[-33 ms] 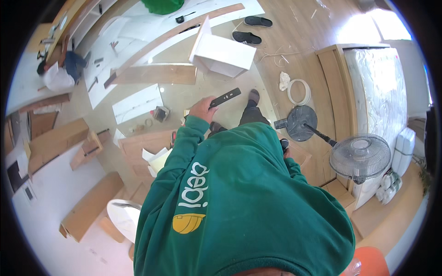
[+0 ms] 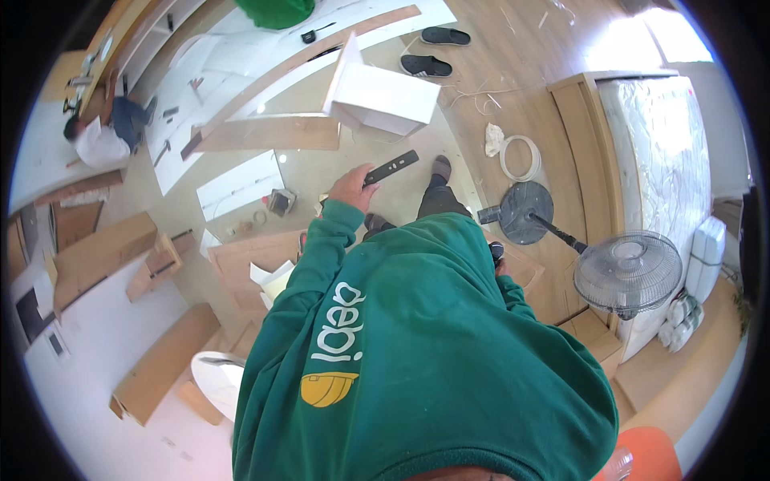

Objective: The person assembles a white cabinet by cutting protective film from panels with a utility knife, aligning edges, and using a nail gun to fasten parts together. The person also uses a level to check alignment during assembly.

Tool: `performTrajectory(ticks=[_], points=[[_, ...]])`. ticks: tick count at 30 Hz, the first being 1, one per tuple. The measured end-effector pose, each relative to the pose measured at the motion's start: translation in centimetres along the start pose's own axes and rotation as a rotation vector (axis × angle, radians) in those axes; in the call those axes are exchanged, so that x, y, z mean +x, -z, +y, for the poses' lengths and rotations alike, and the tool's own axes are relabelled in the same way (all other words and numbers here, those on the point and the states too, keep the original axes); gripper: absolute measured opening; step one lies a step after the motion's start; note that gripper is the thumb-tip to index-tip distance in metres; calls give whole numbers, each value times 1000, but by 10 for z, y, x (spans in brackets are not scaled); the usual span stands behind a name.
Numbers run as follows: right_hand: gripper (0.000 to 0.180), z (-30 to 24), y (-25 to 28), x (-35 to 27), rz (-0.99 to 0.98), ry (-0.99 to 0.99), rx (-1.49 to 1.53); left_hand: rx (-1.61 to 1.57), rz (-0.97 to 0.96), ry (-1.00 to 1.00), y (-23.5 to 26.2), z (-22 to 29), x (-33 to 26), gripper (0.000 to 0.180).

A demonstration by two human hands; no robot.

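Note:
My left hand [image 2: 350, 187] is closed on one end of a short, flat black drawer slide [image 2: 393, 168] with slots and holes along it. The slide points away to the right, held above the floor. Beside my right hip, my right hand [image 2: 503, 268] is mostly covered by the green sleeve and my body. Its fingers close around a dark, rounded tool [image 2: 497, 251], of which only the end shows. Below the slide are my feet in dark socks. A white open box-shaped cabinet part [image 2: 385, 94] stands on the floor just beyond it.
A fan [image 2: 628, 272] with a round base stands at right, beside a plastic-wrapped cabinet [image 2: 654, 152]. A coil of white cable [image 2: 520, 159] and black shoes [image 2: 446, 36] lie ahead. Boards [image 2: 269, 133] and a hammer [image 2: 163, 152] lie leftward. A person [image 2: 104, 132] crouches far left.

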State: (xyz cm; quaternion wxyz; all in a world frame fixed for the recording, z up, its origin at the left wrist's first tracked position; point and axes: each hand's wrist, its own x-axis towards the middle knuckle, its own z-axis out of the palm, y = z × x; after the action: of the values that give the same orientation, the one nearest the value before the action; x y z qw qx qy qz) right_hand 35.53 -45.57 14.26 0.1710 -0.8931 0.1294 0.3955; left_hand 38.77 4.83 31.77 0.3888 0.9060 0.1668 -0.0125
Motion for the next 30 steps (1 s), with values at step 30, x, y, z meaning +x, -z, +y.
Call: performTrajectory(ticks=[30], points=[[55,-40,101,116,189,77,217,-764,119,443,-66,40,234,33]])
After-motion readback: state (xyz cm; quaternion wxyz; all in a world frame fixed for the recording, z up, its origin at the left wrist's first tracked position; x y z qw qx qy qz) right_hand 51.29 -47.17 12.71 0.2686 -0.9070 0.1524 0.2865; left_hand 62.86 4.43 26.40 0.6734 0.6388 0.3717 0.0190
